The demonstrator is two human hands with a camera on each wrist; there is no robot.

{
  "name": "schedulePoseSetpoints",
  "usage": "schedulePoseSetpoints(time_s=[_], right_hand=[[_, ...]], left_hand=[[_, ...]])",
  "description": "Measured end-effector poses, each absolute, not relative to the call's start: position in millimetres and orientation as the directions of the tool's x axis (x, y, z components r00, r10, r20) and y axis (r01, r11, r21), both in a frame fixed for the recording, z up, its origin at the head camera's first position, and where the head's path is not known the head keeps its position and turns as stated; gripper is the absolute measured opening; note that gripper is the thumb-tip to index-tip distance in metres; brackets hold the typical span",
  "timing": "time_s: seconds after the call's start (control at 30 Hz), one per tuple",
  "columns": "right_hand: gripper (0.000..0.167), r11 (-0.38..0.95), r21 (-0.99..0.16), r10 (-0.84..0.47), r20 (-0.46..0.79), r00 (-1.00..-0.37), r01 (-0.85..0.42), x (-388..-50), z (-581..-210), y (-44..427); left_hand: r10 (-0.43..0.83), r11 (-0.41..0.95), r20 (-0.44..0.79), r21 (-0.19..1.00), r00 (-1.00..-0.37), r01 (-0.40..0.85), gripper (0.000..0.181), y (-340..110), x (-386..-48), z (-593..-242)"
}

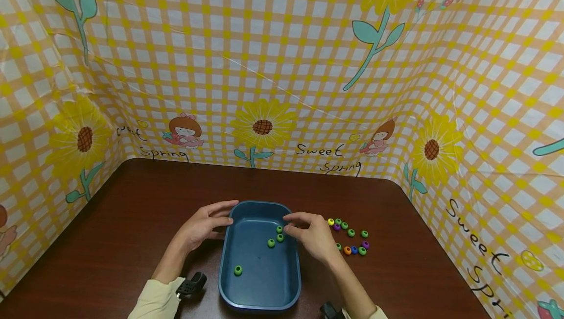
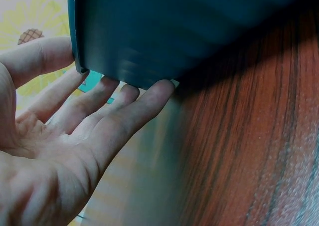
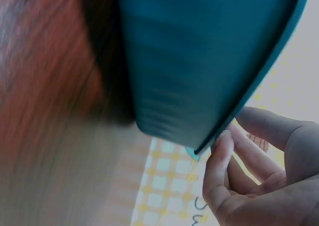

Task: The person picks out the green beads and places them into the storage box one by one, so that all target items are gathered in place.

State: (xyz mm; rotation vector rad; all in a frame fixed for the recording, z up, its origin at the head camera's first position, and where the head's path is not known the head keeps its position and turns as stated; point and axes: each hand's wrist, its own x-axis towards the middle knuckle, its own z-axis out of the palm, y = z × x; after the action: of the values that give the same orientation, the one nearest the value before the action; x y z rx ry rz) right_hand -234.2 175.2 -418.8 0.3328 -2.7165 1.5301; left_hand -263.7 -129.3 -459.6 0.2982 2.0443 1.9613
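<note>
A dark-blue rectangular tray with rounded corners, apparently plastic (image 1: 259, 287), stands on a dark reddish-brown wood-grained table (image 1: 167, 196), between the two hands. Inside it, three small round green beads with wide holes (image 1: 271, 243) sit near the far right corner, and a lone green bead of the same kind (image 1: 238, 270) lies toward the near left. The left hand (image 1: 199, 226) has its fingers loosely spread against the tray's outer left side, thumb at the rim; the right hand (image 1: 315, 238) bends its fingers narrowly over the right rim, and whether they pinch a bead or the rim cannot be told. Uneven pressure from the hands could tip or skid the tray, setting its beads rolling. A bead let go too near the rim might bounce out, and a careless right wrist could scatter the loose multicoloured round beads (image 1: 351, 233) on the table just beside it.
</note>
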Motion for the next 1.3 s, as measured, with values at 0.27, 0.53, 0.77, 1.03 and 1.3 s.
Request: schedulePoseSetpoints(time_s=[0.27,0.53,0.77,1.03,1.3], right_hand=[[0.027,0.535,-0.834,-0.105,0.094,-0.99,-0.136,-241.6,-411.6,196.8],[0.03,0.609,-0.79,-0.076,0.031,-0.997,-0.072,-250.8,-405.2,233.3],[0.028,0.658,-0.753,-0.072,-0.031,-0.997,-0.024,-256.0,-411.0,250.0],[0.029,0.676,-0.737,-0.182,-0.125,-0.975,-0.031,-258.5,-414.3,271.0],[0.029,0.705,-0.706,-0.238,-0.157,-0.959,-0.059,-262.0,-415.5,288.3]], left_hand=[[0.353,0.046,-0.068,0.997,-0.933,-0.055,0.054,-129.5,-265.2,-459.6],[0.354,0.046,-0.068,0.997,-0.933,-0.056,0.053,-130.1,-264.7,-459.3],[0.35,0.048,-0.074,0.997,-0.934,-0.061,0.053,-129.5,-264.2,-460.8],[0.345,0.05,-0.072,0.997,-0.936,-0.058,0.053,-128.5,-264.5,-461.3],[0.348,0.05,-0.07,0.997,-0.935,-0.056,0.054,-129.2,-263.8,-459.9]])
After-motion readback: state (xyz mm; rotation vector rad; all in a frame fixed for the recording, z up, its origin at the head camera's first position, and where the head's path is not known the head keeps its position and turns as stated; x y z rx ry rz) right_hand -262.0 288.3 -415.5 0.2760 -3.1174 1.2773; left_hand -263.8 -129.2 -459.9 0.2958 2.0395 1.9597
